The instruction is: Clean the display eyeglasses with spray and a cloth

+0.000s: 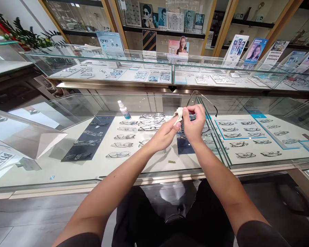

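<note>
Above an optician's glass counter [67,164], the left hand [164,133] pinches a cloth [178,115] against eyeglasses [192,117]. The right hand [194,125] grips them, temples pointing away.

Bright, even indoor light falls from above and leaves only faint, soft shadows. The glass counter top [41,118] carries pale glare and reflections, strongest toward 9 o'clock. At centre, the left hand [164,133], right hand [194,125] and cloth [179,115] are sharp, while the thin spectacle frame [216,112] nearly vanishes against the reflections. Straight counter edges bow toward 3 and 9 o'clock.
</note>
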